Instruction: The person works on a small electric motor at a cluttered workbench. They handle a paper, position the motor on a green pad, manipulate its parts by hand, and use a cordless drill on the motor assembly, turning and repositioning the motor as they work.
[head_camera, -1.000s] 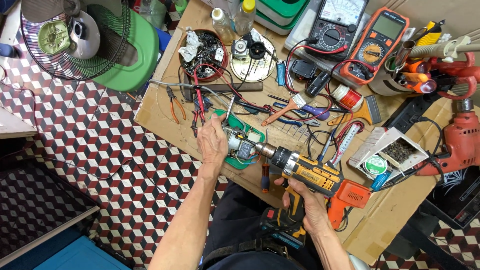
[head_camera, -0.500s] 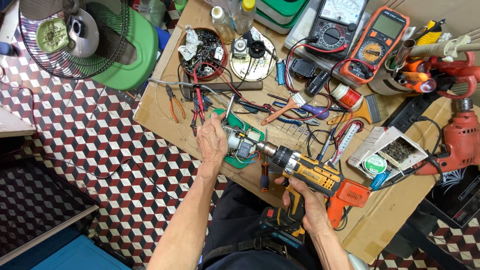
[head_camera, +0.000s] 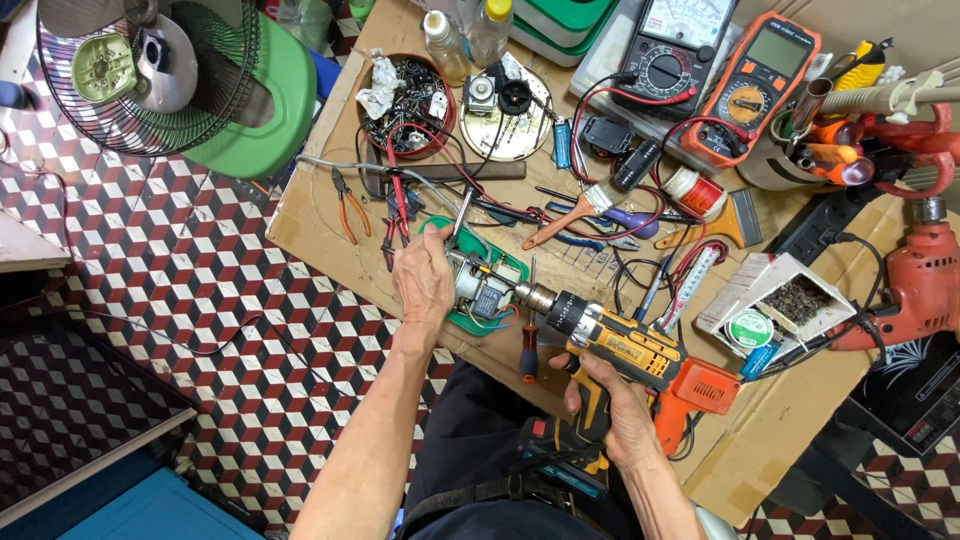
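cardboard-topped bench (head_camera: 800, 440) over checkered floor (head_camera: 200, 290), cluttered. landmark: motor (head_camera: 478, 285) on green tray (head_camera: 505, 268) at the near edge. right hand (head_camera: 612, 412) clamped on yellow drill (head_camera: 610, 345) grip, just right of motor, chuck touching its shaft end. left hand (head_camera: 422, 275) closed on motor's left side, holding it. screwdriver (head_camera: 529, 345) just below-right of motor. pliers (head_camera: 350, 205) left of it, brush (head_camera: 572, 215) behind-right. further back: bowl of screws (head_camera: 405, 105), two multimeters (head_camera: 745, 85). green fan (head_camera: 170, 80) far back-left, red drill (head_camera: 915, 290) far right.

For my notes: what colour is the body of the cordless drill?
Yellow and black, on the cordless drill in the right hand; head view.
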